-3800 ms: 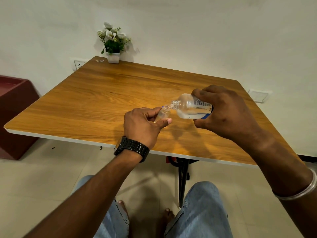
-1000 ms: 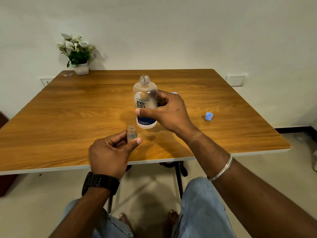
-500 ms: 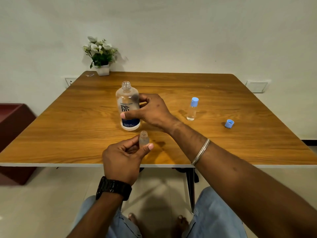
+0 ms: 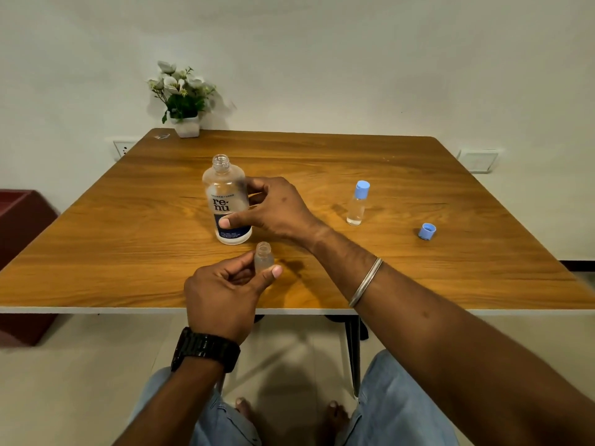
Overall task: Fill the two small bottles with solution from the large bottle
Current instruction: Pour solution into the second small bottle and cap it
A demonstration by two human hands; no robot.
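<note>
The large clear bottle (image 4: 225, 194) with a dark blue label stands upright and uncapped on the wooden table (image 4: 128, 246). My right hand (image 4: 273, 206) curls round its right side, thumb on the label. My left hand (image 4: 222, 294) pinches an uncapped small clear bottle (image 4: 263, 255) upright, just in front of the large one, near the table's front edge. A second small bottle (image 4: 356, 204) with a blue cap stands to the right. A loose blue cap (image 4: 427, 231) lies further right.
A white pot of flowers (image 4: 182, 101) stands at the table's far left corner, with a small clear scrap (image 4: 162, 136) beside it. A dark red box (image 4: 22, 252) sits on the floor to the left. My knees are under the table's front edge.
The large bottle went from tipped over the small bottle to upright, and my right hand has set it down on the table. My left hand keeps the small bottle upright.
</note>
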